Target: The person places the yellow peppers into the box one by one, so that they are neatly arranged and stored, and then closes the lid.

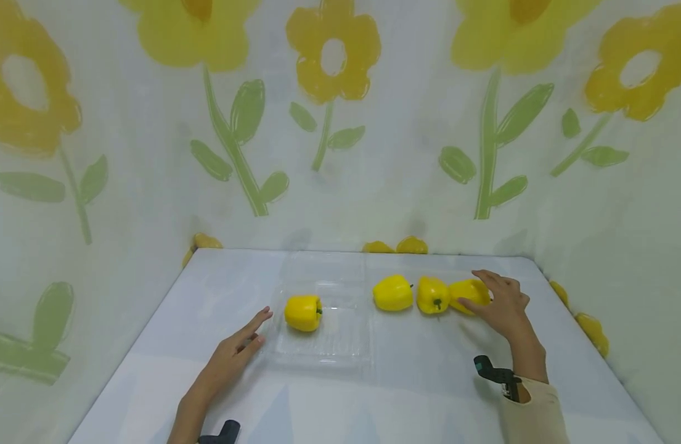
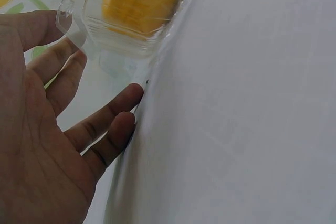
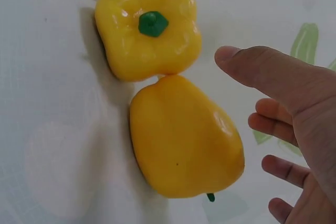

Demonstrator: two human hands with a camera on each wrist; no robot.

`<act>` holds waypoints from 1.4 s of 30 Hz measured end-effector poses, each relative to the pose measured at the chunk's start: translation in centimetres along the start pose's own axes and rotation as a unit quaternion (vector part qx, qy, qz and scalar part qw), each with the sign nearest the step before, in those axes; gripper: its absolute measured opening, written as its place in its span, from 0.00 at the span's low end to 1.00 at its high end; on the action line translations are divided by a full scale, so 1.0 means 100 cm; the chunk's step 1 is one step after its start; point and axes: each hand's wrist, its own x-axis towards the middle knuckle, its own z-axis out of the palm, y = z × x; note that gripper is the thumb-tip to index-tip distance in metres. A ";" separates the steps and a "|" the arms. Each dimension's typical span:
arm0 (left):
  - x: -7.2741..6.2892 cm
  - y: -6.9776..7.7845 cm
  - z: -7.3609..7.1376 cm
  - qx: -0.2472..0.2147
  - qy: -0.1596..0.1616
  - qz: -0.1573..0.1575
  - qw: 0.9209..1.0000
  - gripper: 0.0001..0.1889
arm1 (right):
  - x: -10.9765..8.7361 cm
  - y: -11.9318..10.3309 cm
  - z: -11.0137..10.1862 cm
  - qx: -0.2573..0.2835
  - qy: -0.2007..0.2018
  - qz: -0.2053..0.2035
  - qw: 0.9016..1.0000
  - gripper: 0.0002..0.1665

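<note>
A yellow bell pepper [image 1: 302, 313] lies on its side in the left part of a clear plastic container [image 1: 323, 359]. At the container's left edge is my left hand [image 1: 224, 365], its fingers extended; in the left wrist view a fingertip overlaps the clear rim [image 2: 65, 17]. To the right of the container, several more yellow peppers form a row: one on its side [image 1: 392, 293], one with its green stem facing me [image 1: 432, 296], and a rightmost one [image 1: 461, 290]. My right hand [image 1: 506, 308] is spread beside the rightmost pepper [image 3: 184, 140], apart from it in the right wrist view.
The white table [image 1: 429, 394] has pale blue shapes near its front. Behind and beside it stand white walls painted with yellow flowers and green leaves [image 1: 248, 111]. Dark camera mounts [image 1: 492, 370] sit on both wrists.
</note>
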 end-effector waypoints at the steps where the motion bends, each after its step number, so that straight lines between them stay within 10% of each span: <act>1: 0.001 0.000 0.000 0.001 0.000 0.000 1.000 0.27 | 0.001 0.003 0.001 -0.001 -0.003 0.002 1.000 0.50; 21: 0.004 -0.003 0.000 0.012 0.005 0.017 1.000 0.28 | 0.008 0.025 0.007 0.001 -0.051 0.038 0.998 0.57; 42: 0.002 -0.001 0.000 0.011 0.000 0.019 1.000 0.28 | -0.002 0.034 -0.001 -0.010 0.009 0.045 0.999 0.48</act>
